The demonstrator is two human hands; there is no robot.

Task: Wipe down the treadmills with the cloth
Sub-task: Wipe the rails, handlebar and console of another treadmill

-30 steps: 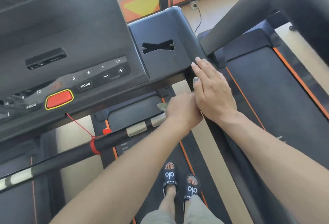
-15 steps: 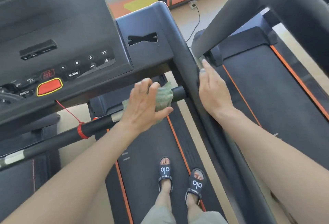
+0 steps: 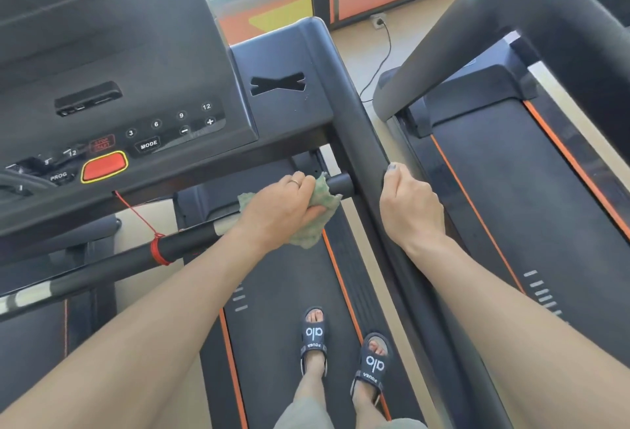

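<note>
The left hand (image 3: pixel 283 207) has its fingers clamped around a crumpled, pale green cloth (image 3: pixel 315 213), pressing it onto the black crossbar (image 3: pixel 191 241) just under the console (image 3: pixel 136 121). The right hand (image 3: pixel 409 210) curls its fingers over the smooth dark side rail (image 3: pixel 361 128), fingertips hidden behind it. The cloth's middle is covered by the hand, only frayed, nubbly edges showing.

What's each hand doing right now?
Left hand: grips the cloth on the crossbar.
Right hand: grips the side rail.

The cloth (image 3: pixel 315 213) hides the handlebar (image 3: pixel 191 242) beneath it; left fingers (image 3: pixel 315 215) mostly hidden.
</note>
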